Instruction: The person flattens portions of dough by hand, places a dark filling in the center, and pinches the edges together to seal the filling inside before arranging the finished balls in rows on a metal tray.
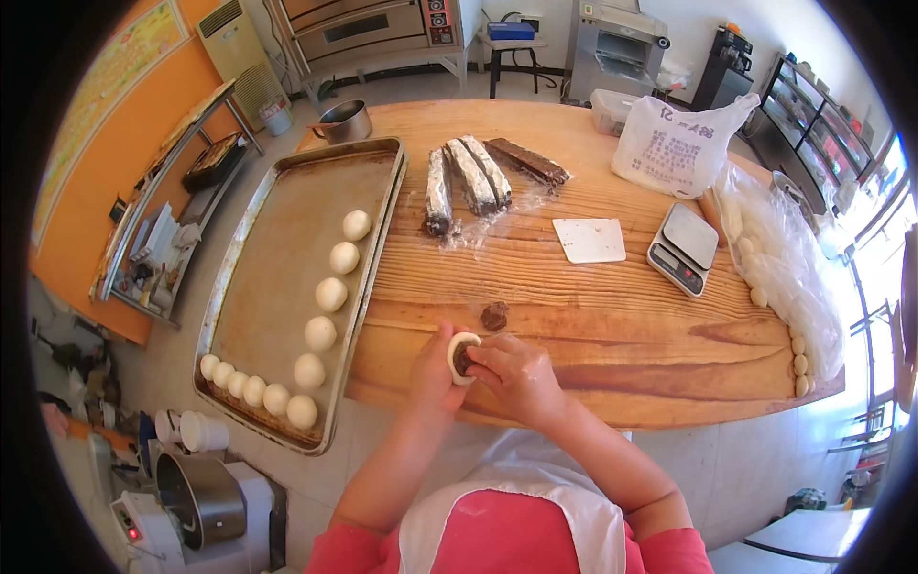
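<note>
My left hand [434, 369] cups a round of white dough [455, 364] with dark filling [465, 356] in its middle. The fingers of my right hand [518, 373] pinch at the dough's edge and the filling. Just beyond my hands a small dark lump of filling [494, 316] lies on the wooden table. To the left, smooth white dough balls [320, 333] stand in an L-shaped row on a metal baking tray [244, 237]. Several dark bars [470, 176], some dusted white, lie farther back. A white plastic scraper [589, 240] rests right of them.
A digital scale [685, 247] stands at the right, beside dough pieces under a clear plastic bag [782, 273]. Behind are a printed plastic bag [670, 147] and a plastic box [609, 111]. A metal pot [346, 120] sits beyond the tray. A mixer [204, 502] stands on the floor, lower left.
</note>
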### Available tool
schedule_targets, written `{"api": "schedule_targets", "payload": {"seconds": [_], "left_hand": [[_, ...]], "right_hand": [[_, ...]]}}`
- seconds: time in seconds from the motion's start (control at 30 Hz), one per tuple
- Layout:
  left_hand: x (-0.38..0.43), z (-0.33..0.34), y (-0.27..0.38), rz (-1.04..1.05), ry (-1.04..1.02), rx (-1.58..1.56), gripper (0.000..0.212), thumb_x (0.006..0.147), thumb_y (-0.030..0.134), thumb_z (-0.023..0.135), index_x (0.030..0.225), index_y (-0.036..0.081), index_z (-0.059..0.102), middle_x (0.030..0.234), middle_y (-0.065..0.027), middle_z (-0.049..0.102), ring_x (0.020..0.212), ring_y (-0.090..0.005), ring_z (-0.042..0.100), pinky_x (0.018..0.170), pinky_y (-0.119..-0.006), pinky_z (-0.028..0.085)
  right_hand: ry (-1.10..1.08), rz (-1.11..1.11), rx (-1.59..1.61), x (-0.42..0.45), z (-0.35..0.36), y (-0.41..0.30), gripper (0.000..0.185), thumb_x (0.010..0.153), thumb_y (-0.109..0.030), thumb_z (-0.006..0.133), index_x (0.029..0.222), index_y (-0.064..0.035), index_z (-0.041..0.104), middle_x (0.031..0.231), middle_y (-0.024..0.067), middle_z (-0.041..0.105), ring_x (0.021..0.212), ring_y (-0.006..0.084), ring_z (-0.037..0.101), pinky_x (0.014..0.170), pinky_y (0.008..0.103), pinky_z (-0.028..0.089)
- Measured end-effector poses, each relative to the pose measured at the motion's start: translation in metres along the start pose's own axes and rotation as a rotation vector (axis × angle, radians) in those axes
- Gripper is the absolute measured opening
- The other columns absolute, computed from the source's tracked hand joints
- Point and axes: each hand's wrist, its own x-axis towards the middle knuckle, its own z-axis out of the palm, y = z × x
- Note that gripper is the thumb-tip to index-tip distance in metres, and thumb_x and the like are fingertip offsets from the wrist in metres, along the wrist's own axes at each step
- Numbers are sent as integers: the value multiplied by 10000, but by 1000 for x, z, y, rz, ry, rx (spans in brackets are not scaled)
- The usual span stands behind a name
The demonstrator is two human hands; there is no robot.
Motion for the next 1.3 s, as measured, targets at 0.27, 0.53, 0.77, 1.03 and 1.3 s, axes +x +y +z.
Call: {"api": "schedule_targets", "payload": {"seconds": [0.27, 0.53, 0.77, 1.03, 1.3], "left_hand": [[-26, 31, 0, 178, 168, 144, 222, 944, 272, 526, 905, 60, 582, 830, -68, 624, 734, -182, 608, 649, -293, 494], [-20, 14, -6, 44, 107, 56, 145, 913, 197, 547, 901, 55, 574, 817, -85, 618, 742, -191, 599, 659, -307, 493], [-11, 1, -2, -51, 100, -172, 211, 927, 253, 527, 856, 63, 588, 810, -111, 627, 777, -248, 611, 751, -350, 519], [-9, -9, 0, -135, 26, -301, 218, 930, 240, 529, 825, 56, 580, 826, -104, 630, 785, -250, 612, 737, -384, 535], [-15, 1, -4, -31, -58, 39, 85, 875, 124, 580, 878, 42, 602, 854, -98, 637, 795, -211, 624, 710, -323, 532]], "right_hand": [[-38, -40, -22, -6, 4, -10, 313, 628, -47, 739, 919, -24, 627, 871, 97, 608, 752, 273, 611, 591, 352, 506], [-118, -89, -122, -14, -2, -7, 402, 630, -95, 721, 1014, -44, 611, 854, 84, 602, 746, 254, 610, 609, 362, 505], [113, 498, 390, -18, 12, 11, 81, 804, -77, 682, 839, -6, 667, 800, 126, 647, 650, 192, 625, 589, 284, 482], [38, 329, -217, -17, -10, 65, 328, 771, -54, 681, 1087, -28, 598, 1000, 169, 617, 865, 326, 603, 705, 351, 490], [-75, 637, 616, -7, 9, -1, 518, 729, -63, 724, 1191, 33, 508, 1119, 194, 582, 1024, 293, 598, 870, 372, 489]]}}
